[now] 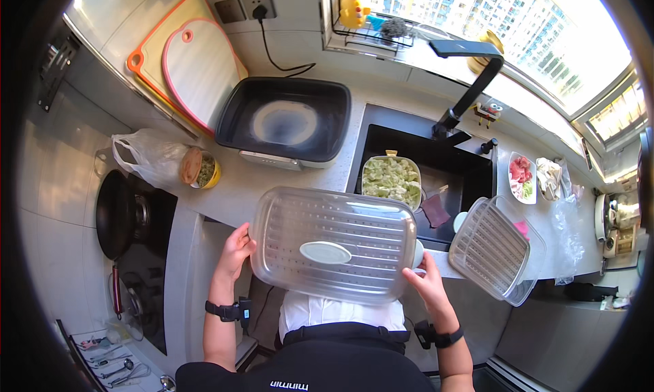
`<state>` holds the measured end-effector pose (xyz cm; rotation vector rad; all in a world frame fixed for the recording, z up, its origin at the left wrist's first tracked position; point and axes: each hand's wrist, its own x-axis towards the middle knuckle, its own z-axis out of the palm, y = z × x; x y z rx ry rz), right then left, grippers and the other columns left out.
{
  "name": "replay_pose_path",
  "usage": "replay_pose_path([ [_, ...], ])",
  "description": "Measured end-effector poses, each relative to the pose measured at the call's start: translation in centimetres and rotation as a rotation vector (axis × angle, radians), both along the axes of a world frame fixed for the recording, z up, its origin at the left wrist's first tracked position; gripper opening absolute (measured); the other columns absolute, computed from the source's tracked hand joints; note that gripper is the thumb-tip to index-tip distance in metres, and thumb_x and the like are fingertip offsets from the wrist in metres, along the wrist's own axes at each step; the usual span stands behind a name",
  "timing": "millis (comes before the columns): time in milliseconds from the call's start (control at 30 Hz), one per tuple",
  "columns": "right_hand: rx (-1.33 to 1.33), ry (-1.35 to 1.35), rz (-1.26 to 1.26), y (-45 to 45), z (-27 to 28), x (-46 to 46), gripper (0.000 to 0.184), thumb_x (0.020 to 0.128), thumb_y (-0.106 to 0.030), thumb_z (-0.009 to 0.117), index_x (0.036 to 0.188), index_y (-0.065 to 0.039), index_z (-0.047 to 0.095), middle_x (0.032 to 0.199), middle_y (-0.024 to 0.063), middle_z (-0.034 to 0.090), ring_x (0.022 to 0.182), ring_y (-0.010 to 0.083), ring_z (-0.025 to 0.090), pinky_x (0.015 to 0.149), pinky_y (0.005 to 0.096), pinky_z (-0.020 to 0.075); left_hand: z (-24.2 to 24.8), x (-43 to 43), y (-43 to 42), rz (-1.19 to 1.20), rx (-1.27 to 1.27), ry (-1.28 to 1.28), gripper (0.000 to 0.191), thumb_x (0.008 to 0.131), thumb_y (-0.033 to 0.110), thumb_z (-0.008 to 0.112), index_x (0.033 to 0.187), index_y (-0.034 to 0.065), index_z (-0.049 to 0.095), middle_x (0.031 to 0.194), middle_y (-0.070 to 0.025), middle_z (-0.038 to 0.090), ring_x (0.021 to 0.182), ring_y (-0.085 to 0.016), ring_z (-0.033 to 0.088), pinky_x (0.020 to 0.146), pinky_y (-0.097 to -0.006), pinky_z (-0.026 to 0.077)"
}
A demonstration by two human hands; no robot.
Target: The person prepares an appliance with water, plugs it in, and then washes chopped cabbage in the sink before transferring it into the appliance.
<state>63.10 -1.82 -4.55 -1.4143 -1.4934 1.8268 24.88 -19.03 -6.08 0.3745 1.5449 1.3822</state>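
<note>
Both my hands hold a clear plastic steamer tier with its lid (327,223) in front of my body. My left hand (237,251) grips its left end, and my right hand (425,279) grips the right end near a pale handle. Beyond it, on the counter, stands a black rectangular electric cooker (286,121) with its inside bare. A white-rimmed container of cut cauliflower (391,180) rests at the sink's left side, beside a dark reddish cloth (435,211). More clear perforated steamer trays (493,246) lie at the counter's front edge, right of the sink.
A black faucet (475,90) arches over the black sink (460,167). A plate of raw meat (522,177) and a plate of mushrooms (549,179) stand at right. Cutting boards (202,70) lean at left, near a yellow can (208,172) and a wok (116,213).
</note>
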Motion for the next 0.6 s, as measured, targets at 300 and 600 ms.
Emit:
replay_pose_path([
  [300, -0.109, 0.000, -0.040, 2.0, -5.6, -4.4, 0.058, 0.073, -0.025, 0.069, 0.117, 0.002, 0.043, 0.095, 0.0054, 0.054, 0.083, 0.0111, 0.050, 0.075, 0.0245, 0.0421, -4.3, -4.7, 2.8, -0.013, -0.120, 0.111, 0.056, 0.078, 0.021, 0.066, 0.121, -0.0040, 0.041, 0.113, -0.0134, 0.052, 0.105, -0.017, 0.048, 0.089, -0.0286, 0.038],
  [600, 0.725, -0.594, 0.353, 3.1, -2.0, -10.0, 0.064, 0.067, -0.027, 0.070, 0.117, 0.003, 0.044, 0.115, 0.0208, 0.041, 0.106, 0.0338, 0.041, 0.090, 0.0392, 0.0366, -6.4, -4.4, 2.6, -0.068, -0.283, 0.587, 0.037, 0.076, 0.032, 0.066, 0.099, 0.0053, 0.059, 0.126, -0.0168, 0.041, 0.118, -0.028, 0.038, 0.097, -0.0358, 0.031],
])
